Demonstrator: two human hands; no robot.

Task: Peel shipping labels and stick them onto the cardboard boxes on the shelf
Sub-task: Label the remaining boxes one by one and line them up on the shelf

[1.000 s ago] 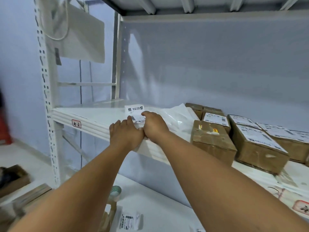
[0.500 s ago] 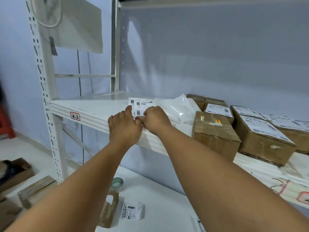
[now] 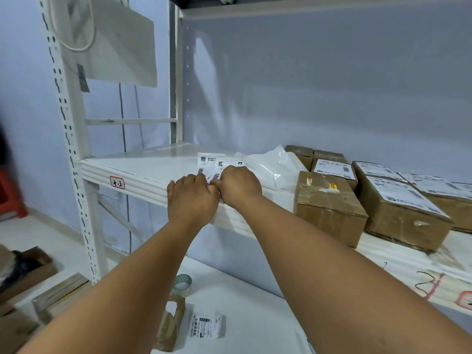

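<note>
At the shelf (image 3: 143,172) edge, left hand (image 3: 191,200) and right hand (image 3: 238,183) pinch the shipping labels (image 3: 208,162), now split into two sheets, peeling seemingly begun.

- I see a clear tape roll (image 3: 181,283) standing on the lower white surface (image 3: 245,312), just beside a torn cardboard scrap (image 3: 170,328).
- A crumpled white plastic bag (image 3: 270,166) lies one level up.
- A red-framed tag (image 3: 117,182) reads 4-2.
- A red stool (image 3: 11,192) sits far left.

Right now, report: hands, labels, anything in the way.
Left hand and right hand pinch labels at shelf edge. Front box has no shipping label. Plastic bag between.
</note>
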